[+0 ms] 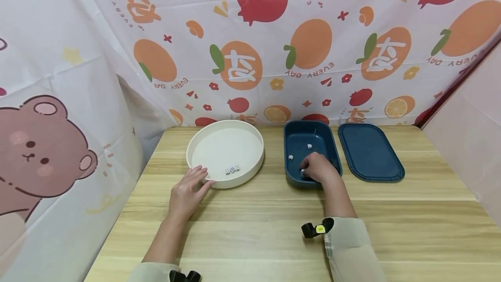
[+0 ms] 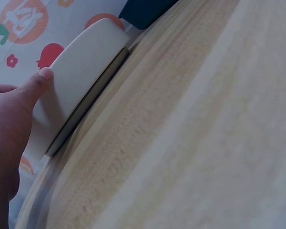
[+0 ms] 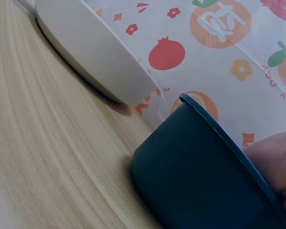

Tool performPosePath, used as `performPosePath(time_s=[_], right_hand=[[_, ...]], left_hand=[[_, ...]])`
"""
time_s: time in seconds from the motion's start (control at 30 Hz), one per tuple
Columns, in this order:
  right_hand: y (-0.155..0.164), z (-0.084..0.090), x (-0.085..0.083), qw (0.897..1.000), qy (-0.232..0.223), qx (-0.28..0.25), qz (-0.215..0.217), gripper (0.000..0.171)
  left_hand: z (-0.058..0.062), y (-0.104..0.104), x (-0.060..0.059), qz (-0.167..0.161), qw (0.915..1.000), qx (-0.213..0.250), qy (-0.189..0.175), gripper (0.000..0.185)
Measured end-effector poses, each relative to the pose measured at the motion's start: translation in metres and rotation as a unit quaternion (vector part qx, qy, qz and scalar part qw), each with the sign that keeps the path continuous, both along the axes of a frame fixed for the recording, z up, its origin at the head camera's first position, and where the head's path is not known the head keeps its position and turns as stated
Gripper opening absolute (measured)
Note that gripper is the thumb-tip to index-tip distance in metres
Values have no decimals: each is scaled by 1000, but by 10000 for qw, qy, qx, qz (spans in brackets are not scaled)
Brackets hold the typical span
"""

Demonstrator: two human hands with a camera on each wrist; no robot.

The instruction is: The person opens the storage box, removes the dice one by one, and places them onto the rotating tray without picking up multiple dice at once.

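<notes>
- Head view: your left hand [image 1: 188, 195] lies on the tabletop [image 1: 274, 229] with its fingers [image 1: 197, 173] straight and slightly spread, the tips touching the near rim of the white round tray [image 1: 199, 142]. A few dice [image 1: 232, 169] sit together inside that tray, near its front wall. Just right of the tray stands the blue box [image 1: 291, 177]; your right hand [image 1: 318, 168] reaches into its near end with fingers curled down around a small die [image 1: 302, 171], though how firmly they close on it cannot be told. Two more dice [image 1: 309, 146] lie further back in the box. The blue lid [image 1: 369, 151] lies flat just right of the box.
- Left wrist view: your thumb [image 2: 40, 78] presses against the tray's outer wall [image 2: 86, 67].
- Right wrist view: the box's dark wall [image 3: 195, 176] fills the foreground, the tray [image 3: 95, 52] just beyond it; only the edge of your hand [image 3: 276, 157] shows, so the fingers are hidden.
</notes>
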State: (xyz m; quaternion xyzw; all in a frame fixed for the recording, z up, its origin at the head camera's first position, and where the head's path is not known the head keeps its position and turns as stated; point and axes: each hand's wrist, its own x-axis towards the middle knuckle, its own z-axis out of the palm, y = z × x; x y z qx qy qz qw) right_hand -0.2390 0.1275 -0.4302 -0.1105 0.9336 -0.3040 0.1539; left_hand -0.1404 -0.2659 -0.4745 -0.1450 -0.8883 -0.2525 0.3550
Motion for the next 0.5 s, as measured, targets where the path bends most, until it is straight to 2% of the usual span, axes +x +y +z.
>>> performPosePath(time_s=[0.5], right_hand=[[1, -1, 0, 9994, 205, -284, 18, 21]], left_hand=[[1, 0, 1, -38, 9999, -1, 141, 39]])
